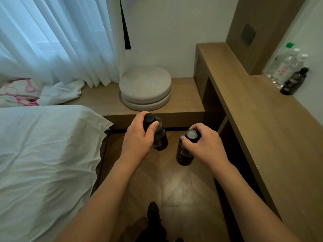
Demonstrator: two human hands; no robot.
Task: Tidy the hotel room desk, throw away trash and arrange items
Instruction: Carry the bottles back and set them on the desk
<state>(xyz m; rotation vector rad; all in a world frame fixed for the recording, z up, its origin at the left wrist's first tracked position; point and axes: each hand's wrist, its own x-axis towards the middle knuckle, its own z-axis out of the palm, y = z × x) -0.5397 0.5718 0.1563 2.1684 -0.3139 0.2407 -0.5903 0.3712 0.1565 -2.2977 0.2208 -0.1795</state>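
The bed (43,154) fills the nine o'clock side of the room, and the long wooden desk (262,123) runs along the three o'clock side, from near the person up to the wall. At twelve o'clock, on a low ledge (183,95), sits a stack of round grey cushions (145,86). At the far end of the desk, about two o'clock, clear water bottles (286,67) stand in a group with one dark bottle (293,82) just beside them.

The person stands between bed and desk, both arms out over the floor. The left hand (139,135) is wrapped around the neck of a dark bottle in the left hand (160,137), thumb pressed near the cap. The right hand (208,145) pinches the cap end of a dark bottle in the right hand (185,151) with curled fingers. Both bottles hang almost upright, caps up, a little apart.

I think they belong with the group on the desk. That group lies toward two o'clock from the hands, so the right hand is nearer and the left one must cross further.
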